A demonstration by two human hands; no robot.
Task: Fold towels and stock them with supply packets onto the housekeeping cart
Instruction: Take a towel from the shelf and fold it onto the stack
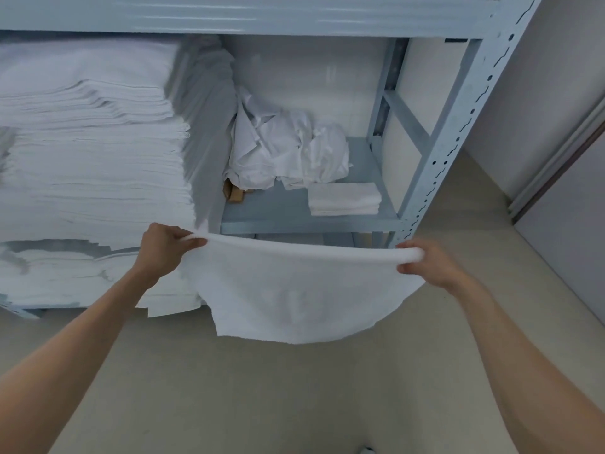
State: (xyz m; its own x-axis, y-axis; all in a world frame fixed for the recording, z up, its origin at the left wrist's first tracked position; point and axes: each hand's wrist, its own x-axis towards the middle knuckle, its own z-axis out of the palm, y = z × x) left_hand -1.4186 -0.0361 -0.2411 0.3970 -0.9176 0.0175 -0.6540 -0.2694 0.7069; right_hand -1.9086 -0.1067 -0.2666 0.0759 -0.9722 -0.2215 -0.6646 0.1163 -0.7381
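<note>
Hands (165, 247) (429, 263) pinch soft white terry towel (294, 290) taut.

I see a plain white towel (294, 290) at centre, no print on it, and at nine o'clock a stack of folded linens (95, 165) in white with faint grey edge lines. The shelving rack (458, 126) is pale blue-grey with dark holes up its post; at twelve o'clock sit crumpled white cloths (288, 149), a brown cardboard piece (234, 193) beside them, over a beige floor (262, 388).

Even, soft, cool-toned light, no hard shadows. Wide-angle bend on shelf upright (458, 126) and frame edges. Stacked linens (91, 152) at left smeared, near blown-out; centre reasonably sharp.
</note>
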